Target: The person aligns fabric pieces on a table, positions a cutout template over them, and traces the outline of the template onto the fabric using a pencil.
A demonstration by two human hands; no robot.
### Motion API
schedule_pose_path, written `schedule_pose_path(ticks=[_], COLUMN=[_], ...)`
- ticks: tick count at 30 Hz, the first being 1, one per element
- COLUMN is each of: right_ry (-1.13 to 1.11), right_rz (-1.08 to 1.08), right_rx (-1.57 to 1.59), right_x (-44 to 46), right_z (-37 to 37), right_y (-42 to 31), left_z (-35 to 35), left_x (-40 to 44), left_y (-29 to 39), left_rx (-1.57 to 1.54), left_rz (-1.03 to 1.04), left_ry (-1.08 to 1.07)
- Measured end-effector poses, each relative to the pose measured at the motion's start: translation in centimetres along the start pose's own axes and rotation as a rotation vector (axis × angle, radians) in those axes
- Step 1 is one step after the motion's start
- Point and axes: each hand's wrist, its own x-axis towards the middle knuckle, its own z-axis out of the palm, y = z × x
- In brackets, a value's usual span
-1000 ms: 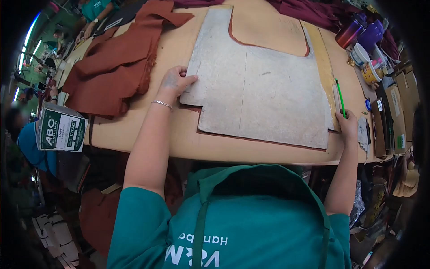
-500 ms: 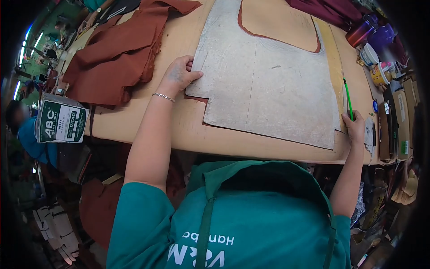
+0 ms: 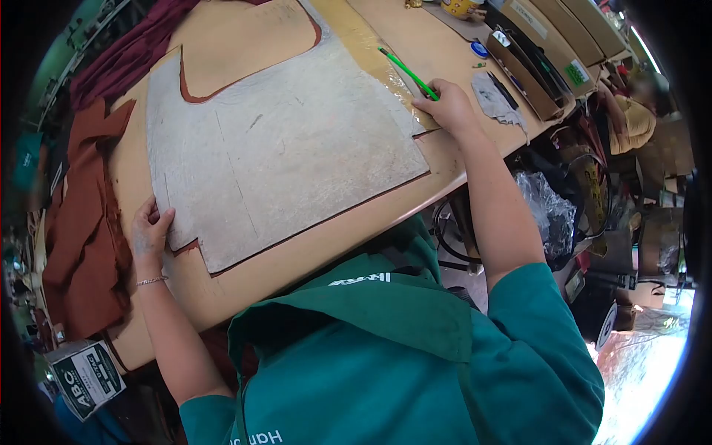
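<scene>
A large grey pattern board [image 3: 274,156] with a U-shaped cut-out lies flat on the tan table [image 3: 252,37]. Red-brown material shows along the edges of the board. At the board's lower left edge, my left hand [image 3: 152,226] rests with thumb and fingers apart, the thumb on the board. A green pencil [image 3: 408,73] is held in my right hand [image 3: 443,106], its fingers closed at the board's right edge. Yellowish tape [image 3: 363,44] runs along that edge.
Red-brown material [image 3: 89,230] is piled at the left, with maroon cloth [image 3: 130,55] above it. An ABC tin [image 3: 85,380] stands at the lower left. Boxes [image 3: 530,70], a blue tape roll [image 3: 479,50] and a yellow cup [image 3: 460,7] are at the upper right. A person in yellow [image 3: 634,122] is beyond.
The view has turned, so the table and board now appear tilted, with more of the right side visible. Both hands remain at the board's edges, and the pencil is still in my right hand.
</scene>
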Motion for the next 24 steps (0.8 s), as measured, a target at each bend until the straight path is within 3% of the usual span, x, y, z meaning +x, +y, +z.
schedule_pose_path(ticks=[13,16,17,18,20,21,22,24], right_ry=[-0.03,-0.01,-0.004,0.001,0.041,0.057,0.071,0.07], right_rz=[-0.039,-0.082,-0.105,-0.131,-0.173,-0.2,-0.229,-0.244], right_rx=[0.031,-0.055,-0.039,-0.022,0.034,0.042,0.052,0.021], right_x=[-0.2,0.1,0.2,0.2,0.1,0.2,0.2,0.0], right_z=[-0.2,-0.1,0.1,0.2,0.4,0.5,0.6,0.3], right_y=[0.4,0.7,0.9,1.2,1.6,1.8,1.9,1.5], left_z=[0.4,0.3,0.5,-0.1,0.2,-0.3,0.2,0.1], left_x=[-0.4,-0.6,-0.7,0.9,0.5,1.5,1.3,0.1], left_y=[0.4,1.2,1.1,-2.4,-1.0,-2.9,-3.0,-0.1], left_rx=[0.028,0.252,0.199,0.285,0.185,0.359,0.281,0.483], left_rz=[-0.004,0.106,0.18,0.305,0.254,0.204,0.321,0.226], left_ry=[0.026,0.043,0.063,0.072,0.055,0.047,0.108,0.096])
